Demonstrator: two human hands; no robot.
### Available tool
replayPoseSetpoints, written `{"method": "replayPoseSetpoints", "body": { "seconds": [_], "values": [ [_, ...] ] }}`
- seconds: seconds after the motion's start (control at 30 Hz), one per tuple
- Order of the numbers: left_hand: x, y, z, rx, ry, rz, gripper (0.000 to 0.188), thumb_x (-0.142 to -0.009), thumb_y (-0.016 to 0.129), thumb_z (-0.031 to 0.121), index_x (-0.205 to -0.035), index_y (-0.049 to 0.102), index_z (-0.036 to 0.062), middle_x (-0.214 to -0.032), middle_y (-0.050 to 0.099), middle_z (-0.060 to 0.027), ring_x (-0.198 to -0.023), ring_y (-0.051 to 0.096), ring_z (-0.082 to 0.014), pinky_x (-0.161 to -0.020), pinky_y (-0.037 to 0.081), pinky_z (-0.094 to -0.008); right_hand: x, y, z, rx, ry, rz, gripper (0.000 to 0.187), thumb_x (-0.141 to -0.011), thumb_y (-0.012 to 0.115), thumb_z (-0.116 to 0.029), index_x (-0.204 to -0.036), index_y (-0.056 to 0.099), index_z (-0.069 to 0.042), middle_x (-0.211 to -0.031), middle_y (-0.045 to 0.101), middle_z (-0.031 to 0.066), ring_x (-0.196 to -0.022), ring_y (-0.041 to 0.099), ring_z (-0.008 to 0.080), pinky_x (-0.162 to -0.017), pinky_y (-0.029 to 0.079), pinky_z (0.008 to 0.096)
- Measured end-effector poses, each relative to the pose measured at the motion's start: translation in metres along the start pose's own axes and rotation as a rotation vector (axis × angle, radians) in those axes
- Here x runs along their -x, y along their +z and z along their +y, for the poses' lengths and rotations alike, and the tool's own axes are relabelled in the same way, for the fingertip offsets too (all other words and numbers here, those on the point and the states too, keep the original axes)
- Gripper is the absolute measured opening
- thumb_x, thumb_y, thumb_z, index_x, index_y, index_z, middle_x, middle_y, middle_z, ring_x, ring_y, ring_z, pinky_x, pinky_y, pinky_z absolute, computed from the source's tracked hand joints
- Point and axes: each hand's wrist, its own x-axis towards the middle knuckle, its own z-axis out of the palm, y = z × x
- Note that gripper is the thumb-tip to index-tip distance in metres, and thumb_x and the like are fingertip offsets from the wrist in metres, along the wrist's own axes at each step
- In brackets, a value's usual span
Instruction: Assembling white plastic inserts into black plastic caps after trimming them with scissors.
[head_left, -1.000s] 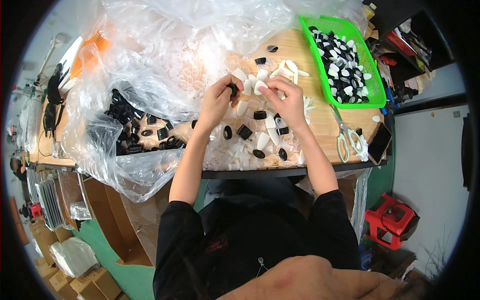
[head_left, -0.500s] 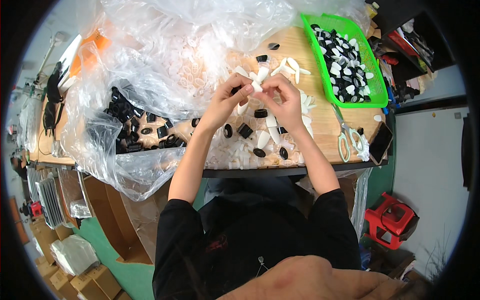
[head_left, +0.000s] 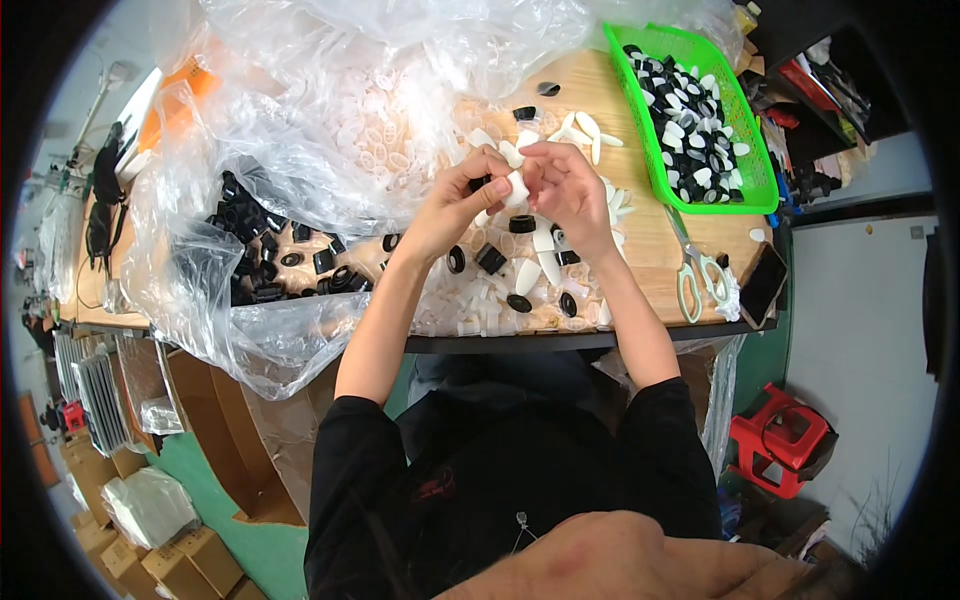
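Observation:
My left hand (head_left: 462, 200) pinches a small white plastic piece (head_left: 517, 188) between thumb and fingers, above the middle of the table. Close on its right is my right hand (head_left: 572, 192), its fingers bent and apart, the fingertips beside the piece. Whether they touch it is hard to see. Below the hands lie a black oval cap (head_left: 522, 224), a black ribbed collar (head_left: 491, 260) and a long white tapered piece (head_left: 527, 276). More white tapered pieces (head_left: 588, 125) lie beyond my right hand.
Clear plastic bags (head_left: 290, 110) cover the left and back, with translucent oval parts (head_left: 375, 125) and black collars (head_left: 260, 240) among them. At right stand a green basket (head_left: 652, 190) of black-and-white pieces, scissors (head_left: 690, 275) and a phone (head_left: 763, 280). A red stool (head_left: 780, 440) is on the floor.
The white piece has turned and tipped toward me in my left hand. My right hand has loosened its pinch, its fingers moving apart slightly to the right.

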Motion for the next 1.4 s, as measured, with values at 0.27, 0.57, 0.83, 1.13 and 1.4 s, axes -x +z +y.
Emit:
{"method": "replayPoseSetpoints", "body": {
  "seconds": [0.27,0.57,0.83,1.13,1.4],
  "values": [
    [-0.005,0.001,-0.002,-0.524,0.284,0.252,0.014,-0.083,0.072,0.012,-0.091,0.065,0.0035,-0.085,0.045,-0.0004,-0.069,0.044,-0.0091,-0.061,0.038,-0.0237,0.001,-0.011,0.003,0.433,0.018,0.051,0.007,-0.087,0.064,-0.002,-0.093,0.063,0.002,-0.087,0.062,0.0045,-0.075,0.061,0.0098,-0.066,0.048,0.0219],
    [-0.002,0.011,-0.003,-0.796,0.378,0.335,0.012,-0.076,0.072,0.007,-0.086,0.067,0.0022,-0.079,0.043,-0.0047,-0.064,0.044,-0.0139,-0.056,0.037,-0.0266,0.000,-0.004,0.011,0.861,-0.134,0.117,0.008,-0.080,0.066,0.002,-0.085,0.060,-0.001,-0.077,0.059,0.0019,-0.066,0.053,0.0088,-0.062,0.045,0.0231],
    [-0.003,0.009,-0.005,-0.877,0.443,0.384,0.012,-0.073,0.072,0.006,-0.084,0.067,0.0017,-0.079,0.044,-0.0054,-0.067,0.046,-0.0167,-0.057,0.039,-0.0290,-0.002,-0.006,0.013,0.922,-0.159,0.080,0.008,-0.080,0.065,0.001,-0.084,0.058,-0.001,-0.073,0.055,0.0041,-0.064,0.052,0.0119,-0.061,0.044,0.0245],
    [-0.002,0.011,-0.003,-0.817,0.394,0.369,0.008,-0.073,0.069,0.004,-0.080,0.067,0.0018,-0.077,0.047,-0.0020,-0.061,0.042,-0.0086,-0.053,0.035,-0.0232,-0.003,-0.008,0.012,0.978,-0.201,0.055,0.010,-0.079,0.066,-0.001,-0.086,0.059,-0.003,-0.077,0.057,0.0047,-0.064,0.056,0.0141,-0.060,0.046,0.0267],
    [-0.002,0.010,-0.004,-0.845,0.420,0.373,0.010,-0.072,0.070,0.005,-0.080,0.067,0.0016,-0.078,0.046,-0.0018,-0.062,0.043,-0.0091,-0.053,0.036,-0.0233,-0.003,-0.007,0.011,0.900,-0.168,0.059,0.010,-0.076,0.067,0.003,-0.083,0.061,0.000,-0.074,0.059,0.0045,-0.064,0.054,0.0119,-0.063,0.045,0.0241]
  ]
}}
